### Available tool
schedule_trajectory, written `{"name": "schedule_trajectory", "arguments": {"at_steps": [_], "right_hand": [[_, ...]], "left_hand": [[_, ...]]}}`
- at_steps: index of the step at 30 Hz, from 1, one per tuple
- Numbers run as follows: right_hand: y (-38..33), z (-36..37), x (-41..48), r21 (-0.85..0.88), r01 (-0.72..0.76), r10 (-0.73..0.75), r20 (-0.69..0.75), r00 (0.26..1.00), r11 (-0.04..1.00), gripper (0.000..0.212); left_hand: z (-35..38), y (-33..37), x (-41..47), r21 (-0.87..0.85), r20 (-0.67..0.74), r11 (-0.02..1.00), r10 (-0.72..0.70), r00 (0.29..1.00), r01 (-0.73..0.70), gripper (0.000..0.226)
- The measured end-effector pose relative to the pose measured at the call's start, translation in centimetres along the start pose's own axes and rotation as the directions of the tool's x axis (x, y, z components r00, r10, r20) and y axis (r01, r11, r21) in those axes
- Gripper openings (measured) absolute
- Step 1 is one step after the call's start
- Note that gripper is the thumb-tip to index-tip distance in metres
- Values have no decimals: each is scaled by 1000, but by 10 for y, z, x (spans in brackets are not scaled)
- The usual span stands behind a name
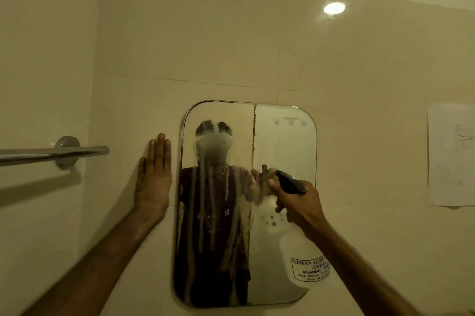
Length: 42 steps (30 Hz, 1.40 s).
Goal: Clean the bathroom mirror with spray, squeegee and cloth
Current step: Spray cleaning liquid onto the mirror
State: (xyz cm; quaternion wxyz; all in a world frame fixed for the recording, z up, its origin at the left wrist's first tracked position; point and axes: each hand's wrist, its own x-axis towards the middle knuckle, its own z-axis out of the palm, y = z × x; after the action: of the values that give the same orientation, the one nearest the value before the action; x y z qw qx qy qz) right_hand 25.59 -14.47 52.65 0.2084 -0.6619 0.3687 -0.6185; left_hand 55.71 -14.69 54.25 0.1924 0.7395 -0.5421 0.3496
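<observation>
**Spray running down the glass while the bottle hangs close**

While the cream tiled wall fills most of the view, the trouble is likeliest on the rounded-corner rectangular wall mirror mounted at its middle. Pale streaks of cleaner run down the left half of the glass toward the bottom edge — if they are left too long, I judge they will drip off onto the wall below or dry into marks that the squeegee then smears. No squeegee or cloth shows in this view, so reaching for either may mean looking away while the liquid runs.

Another risk is overspray: the right half of the mirror looks mostly dry, and aiming there from so near could throw mist onto the white paper sheet stuck to the wall at right.

Next in size, the translucent white plastic spray bottle with a black trigger head hangs in front of the mirror's lower right part. The right hand is clamped around its neck, fingers curled over the trigger, nozzle toward the glass — the bottle's body drops below the palm.

The left hand lies flat on the wall just beside the mirror's left edge, fingers straight and together, holding nothing, near the chrome towel bar.
</observation>
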Motion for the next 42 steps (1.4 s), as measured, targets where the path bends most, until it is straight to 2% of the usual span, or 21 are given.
{"name": "schedule_trajectory", "arguments": {"at_steps": [3,7,12,17,22,25,27,31,35,37,39,42], "right_hand": [[-5,17,0,-27,18,-16,76,997,999,28],[-1,38,1,-94,18,-13,47,999,995,25],[-1,53,-3,-29,65,-60,131,990,997,14],[3,82,-7,-86,50,-37,144,989,995,22],[5,113,-17,-43,83,-71,228,971,996,17],[11,127,-28,-30,-6,14,250,968,1000,18],[15,133,-34,14,-53,48,226,973,999,14],[15,145,-35,31,39,-44,207,977,999,13],[12,153,-32,-40,84,-79,121,990,996,20],[13,153,-32,31,47,-50,109,993,998,10],[12,148,-32,108,5,-16,104,994,994,22],[16,135,-38,99,14,-20,53,998,995,17]], "left_hand": [[0,-1,-1,15,3,1000,-3,1000,3,144],[0,-2,-1,4,1,1000,-4,1000,4,145],[3,1,1,-48,-9,999,-13,1000,12,141],[7,2,3,-83,-48,997,-9,999,5,123],[12,1,-1,-93,-59,996,-11,998,5,122],[16,-2,-7,-94,-13,996,-5,1000,4,136],[18,-5,-9,-82,36,997,8,999,-5,152],[22,-4,-11,-57,34,998,-7,999,8,162],[24,-2,-12,-51,1,998,-20,1000,20,155],[23,-1,-13,-50,-1,999,-20,1000,20,152],[22,2,-16,-61,0,998,-24,1000,24,145],[21,7,-19,-69,-6,997,-33,999,32,127]]}}
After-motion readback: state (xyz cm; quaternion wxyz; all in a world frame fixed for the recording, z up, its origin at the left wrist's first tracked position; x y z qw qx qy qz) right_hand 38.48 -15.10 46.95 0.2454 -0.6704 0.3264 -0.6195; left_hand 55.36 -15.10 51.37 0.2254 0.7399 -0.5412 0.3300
